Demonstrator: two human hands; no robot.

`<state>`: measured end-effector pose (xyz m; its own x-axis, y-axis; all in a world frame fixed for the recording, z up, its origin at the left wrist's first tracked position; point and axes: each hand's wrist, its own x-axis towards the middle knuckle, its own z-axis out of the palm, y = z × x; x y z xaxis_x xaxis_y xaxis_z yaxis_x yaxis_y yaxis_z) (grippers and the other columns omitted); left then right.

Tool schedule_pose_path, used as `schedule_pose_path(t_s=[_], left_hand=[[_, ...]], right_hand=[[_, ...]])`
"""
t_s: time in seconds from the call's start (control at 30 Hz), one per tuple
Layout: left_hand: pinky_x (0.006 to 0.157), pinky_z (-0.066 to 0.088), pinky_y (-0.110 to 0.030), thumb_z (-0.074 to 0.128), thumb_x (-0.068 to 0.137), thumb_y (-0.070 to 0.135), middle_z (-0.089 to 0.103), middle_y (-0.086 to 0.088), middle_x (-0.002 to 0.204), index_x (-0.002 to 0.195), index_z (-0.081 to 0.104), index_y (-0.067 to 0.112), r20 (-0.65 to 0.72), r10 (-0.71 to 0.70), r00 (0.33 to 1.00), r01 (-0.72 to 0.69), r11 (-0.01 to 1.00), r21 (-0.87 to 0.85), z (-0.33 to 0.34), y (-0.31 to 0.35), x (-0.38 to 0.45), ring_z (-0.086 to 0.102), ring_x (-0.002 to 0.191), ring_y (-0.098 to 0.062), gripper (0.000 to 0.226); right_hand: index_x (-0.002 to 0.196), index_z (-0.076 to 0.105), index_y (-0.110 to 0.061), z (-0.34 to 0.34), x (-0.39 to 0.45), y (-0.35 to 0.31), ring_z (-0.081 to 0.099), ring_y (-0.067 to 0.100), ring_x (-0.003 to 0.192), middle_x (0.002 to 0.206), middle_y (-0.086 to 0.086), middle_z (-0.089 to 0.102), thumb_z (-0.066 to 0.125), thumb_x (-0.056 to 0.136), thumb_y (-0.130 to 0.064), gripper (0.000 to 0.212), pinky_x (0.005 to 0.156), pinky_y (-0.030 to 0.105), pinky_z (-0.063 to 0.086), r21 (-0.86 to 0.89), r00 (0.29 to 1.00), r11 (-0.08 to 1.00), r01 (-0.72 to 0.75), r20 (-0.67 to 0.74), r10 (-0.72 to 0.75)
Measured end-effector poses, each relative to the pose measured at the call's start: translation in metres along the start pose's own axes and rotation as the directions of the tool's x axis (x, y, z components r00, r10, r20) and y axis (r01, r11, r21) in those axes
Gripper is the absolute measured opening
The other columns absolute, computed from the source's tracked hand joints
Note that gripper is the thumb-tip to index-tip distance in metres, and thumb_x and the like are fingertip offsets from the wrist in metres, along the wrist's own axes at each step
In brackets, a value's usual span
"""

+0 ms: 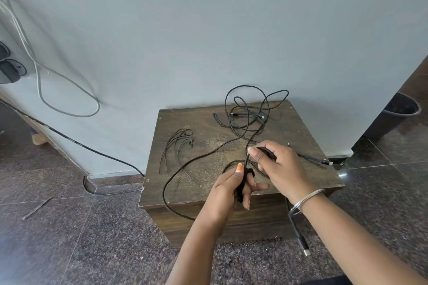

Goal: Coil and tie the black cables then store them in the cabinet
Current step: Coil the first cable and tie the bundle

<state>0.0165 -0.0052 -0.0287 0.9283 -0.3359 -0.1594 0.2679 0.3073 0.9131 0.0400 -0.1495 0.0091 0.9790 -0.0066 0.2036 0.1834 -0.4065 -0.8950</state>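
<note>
Head view: over the cabinet's front edge, the left hand grips a small coiled bundle of the black cable while the right hand pinches its strand above (looping it). More loose black cables lie tangled at the back right corner.

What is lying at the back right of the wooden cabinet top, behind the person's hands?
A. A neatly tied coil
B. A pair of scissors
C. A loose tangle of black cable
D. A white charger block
C: a loose tangle of black cable sprawls in untied loops at the back of the wooden cabinet top, near the wall.
</note>
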Motion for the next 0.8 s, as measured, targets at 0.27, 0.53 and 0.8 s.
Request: schedule_pose_path(t_s=[0.27, 0.53, 0.8], left_hand=[[0.078, 0.056, -0.032, 0.037, 0.094, 0.029, 0.036, -0.003, 0.039, 0.074, 0.060, 0.005, -0.060, 0.013, 0.998, -0.040, 0.883, -0.468, 0.002, 0.013, -0.004, 0.070, 0.073, -0.028, 0.039], [0.094, 0.052, -0.041, 0.045, 0.094, 0.028, 0.062, -0.012, 0.060, 0.088, 0.057, 0.002, -0.264, -0.009, 0.965, -0.173, 0.731, -0.660, -0.017, 0.020, 0.001, 0.071, 0.085, -0.029, 0.030], [0.083, 0.056, -0.027, 0.045, 0.093, 0.033, 0.073, -0.019, 0.092, 0.095, 0.057, 0.001, -0.296, 0.117, 0.948, -0.236, 0.884, -0.404, -0.023, 0.017, 0.005, 0.066, 0.105, -0.029, 0.034]], right_hand=[[0.074, 0.065, -0.028, 0.016, -0.001, 0.020, 0.055, 0.006, 0.064, 0.066, -0.005, 0.062, 0.054, 0.092, -0.005, 0.031, 0.063, 0.018, 0.042, -0.011, 0.960, 0.992, -0.129, 0.249, 0.128], [0.071, 0.054, -0.036, 0.029, -0.014, 0.009, 0.058, 0.008, 0.057, 0.056, -0.007, 0.062, 0.046, 0.097, -0.030, 0.028, 0.065, 0.034, 0.048, -0.334, 0.911, 0.941, 0.050, 0.402, 0.094], [0.084, 0.066, -0.019, 0.025, -0.022, -0.004, 0.043, 0.009, 0.046, 0.048, -0.005, 0.046, 0.052, 0.091, -0.047, 0.032, 0.046, 0.028, 0.031, -0.457, 0.927, 0.863, 0.214, 0.374, -0.032]])
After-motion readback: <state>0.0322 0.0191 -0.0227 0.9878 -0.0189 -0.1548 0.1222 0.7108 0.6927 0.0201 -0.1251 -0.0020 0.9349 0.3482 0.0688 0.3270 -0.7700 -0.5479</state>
